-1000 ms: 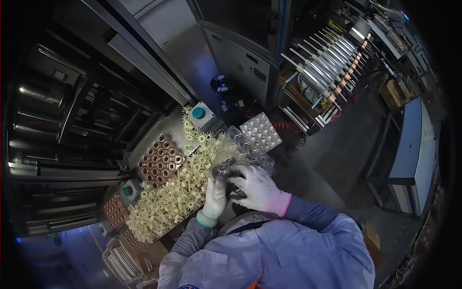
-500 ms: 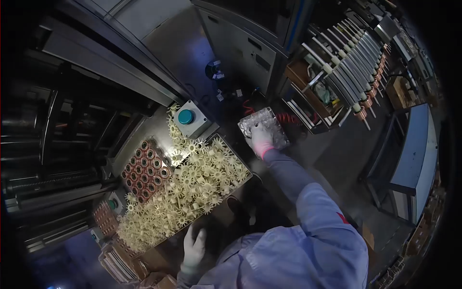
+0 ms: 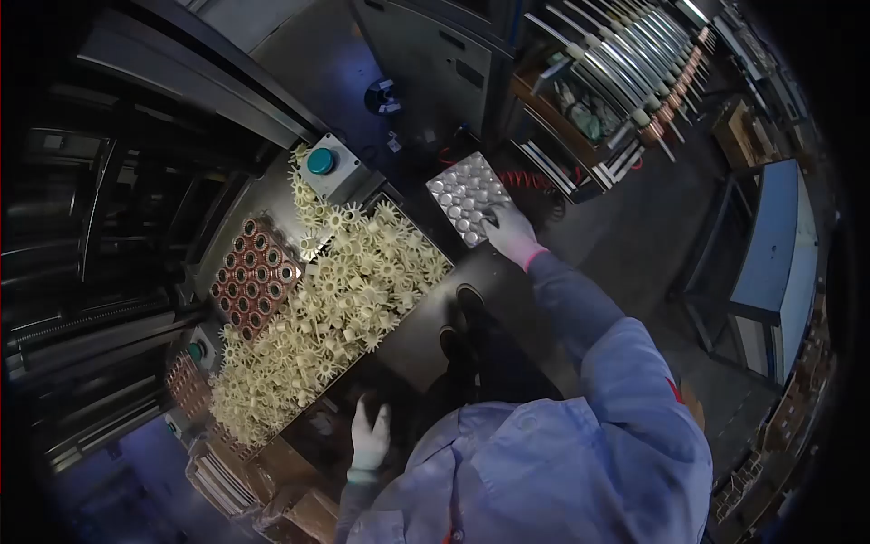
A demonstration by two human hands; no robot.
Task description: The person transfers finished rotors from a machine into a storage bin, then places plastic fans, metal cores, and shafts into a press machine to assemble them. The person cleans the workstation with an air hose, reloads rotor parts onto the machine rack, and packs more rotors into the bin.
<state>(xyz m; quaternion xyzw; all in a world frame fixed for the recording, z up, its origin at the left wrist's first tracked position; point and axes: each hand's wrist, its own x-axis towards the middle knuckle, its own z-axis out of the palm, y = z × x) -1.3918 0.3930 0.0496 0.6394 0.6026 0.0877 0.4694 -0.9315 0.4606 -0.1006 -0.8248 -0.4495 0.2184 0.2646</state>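
Note:
My right hand, in a white glove with a pink cuff, is at the lower right edge of a silvery tray with rows of round cups. Its fingers are bent over the tray's edge, and whether they grip it is too small to tell. My left hand, gloved with a green cuff, hangs near my body with thumb and fingers apart, holding nothing. Between the left hand and the machine lies a large heap of cream toothed plastic parts. Beyond the heap sits a block of reddish ring-shaped parts.
A grey box with a teal button stands behind the heap. A rack of metal rods is at the upper right, with a red coiled hose below it. A blue-topped bench stands at right, cardboard boxes at lower left.
My hands have separated from the clear plastic piece they held together. The right hand reached out to the silvery tray and now sits at its near edge; the left dropped back.

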